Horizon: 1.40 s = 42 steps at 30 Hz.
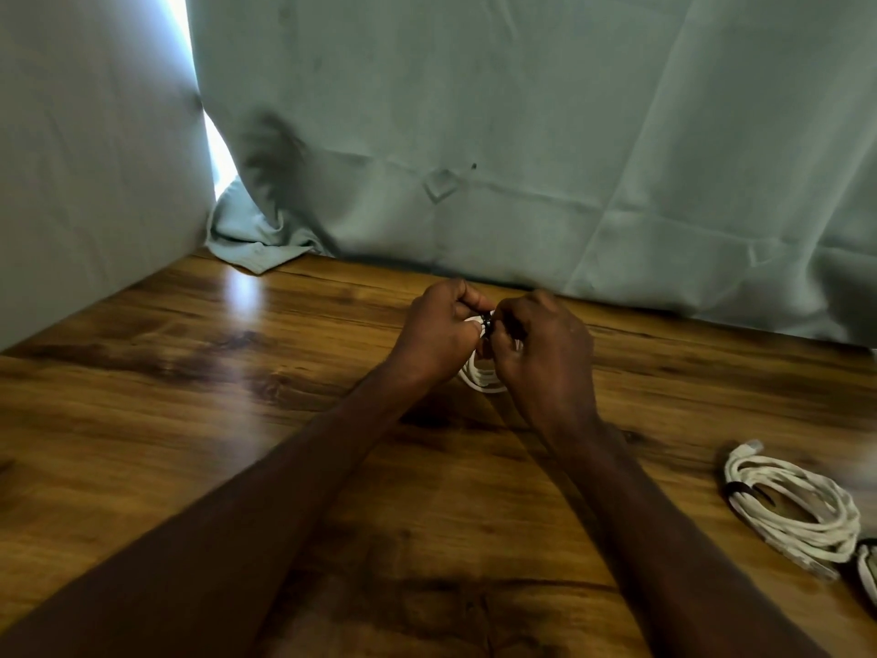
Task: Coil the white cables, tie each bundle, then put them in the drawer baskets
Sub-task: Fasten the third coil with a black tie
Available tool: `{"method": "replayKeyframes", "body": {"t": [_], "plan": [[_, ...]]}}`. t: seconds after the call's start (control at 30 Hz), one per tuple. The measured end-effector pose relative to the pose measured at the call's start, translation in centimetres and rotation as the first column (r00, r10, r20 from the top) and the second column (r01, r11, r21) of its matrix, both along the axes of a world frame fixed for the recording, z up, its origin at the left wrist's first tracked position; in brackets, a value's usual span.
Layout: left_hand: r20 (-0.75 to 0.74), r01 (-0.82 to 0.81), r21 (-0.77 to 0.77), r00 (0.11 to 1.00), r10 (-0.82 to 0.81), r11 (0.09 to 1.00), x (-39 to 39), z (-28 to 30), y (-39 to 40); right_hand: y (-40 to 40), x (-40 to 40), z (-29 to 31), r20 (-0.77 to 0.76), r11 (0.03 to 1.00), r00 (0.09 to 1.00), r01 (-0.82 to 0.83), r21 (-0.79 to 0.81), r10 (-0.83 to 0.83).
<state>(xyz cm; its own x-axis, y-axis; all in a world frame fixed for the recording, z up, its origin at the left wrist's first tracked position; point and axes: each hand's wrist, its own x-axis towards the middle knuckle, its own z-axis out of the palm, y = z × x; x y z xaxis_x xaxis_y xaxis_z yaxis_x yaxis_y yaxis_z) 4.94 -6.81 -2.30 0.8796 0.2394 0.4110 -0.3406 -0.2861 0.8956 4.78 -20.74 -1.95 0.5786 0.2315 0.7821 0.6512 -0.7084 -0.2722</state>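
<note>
Currently tying: left hand & right hand pinch, seemingly, a dark tie round the white coil; next, cinch it.

Most of the coiled cable is buried between the left hand and right hand, so only its bottom loops poke out. There's a small dark tie up at the fingertips, but it's too tiny and covered to say how it sits. Over on the worktop, a third bundle is chopped off by the right edge, just a sliver showing. The tied bundle beside it is smeared, so its plug is hard to read.
</note>
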Motion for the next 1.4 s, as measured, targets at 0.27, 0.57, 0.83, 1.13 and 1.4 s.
{"method": "replayKeyframes", "body": {"t": [0.27,0.57,0.83,1.13,1.4], "plan": [[-0.019,0.027,-0.029,0.999,-0.027,0.999,-0.5,0.6,-0.1,-0.6,-0.1,0.3,-0.049,0.997,0.999,-0.007,0.083,0.011],[-0.058,0.065,-0.075,0.996,-0.07,0.995,-0.5,0.9,0.3,-0.4,-0.1,0.1,-0.09,0.99,0.996,0.01,0.138,0.002],[-0.027,0.051,-0.028,0.998,-0.052,0.998,-0.8,0.9,-0.4,-0.2,-0.3,0.3,-0.033,0.999,0.999,-0.039,0.033,0.04],[-0.047,0.016,-0.071,0.999,-0.019,0.997,-0.8,1.1,0.0,-0.3,-0.2,0.3,-0.063,0.997,0.998,0.022,0.071,-0.017],[-0.049,0.016,-0.078,0.999,-0.02,0.997,-0.5,0.9,0.0,0.1,0.2,-0.1,0.007,1.0,1.0,-0.002,0.001,0.002]]}}
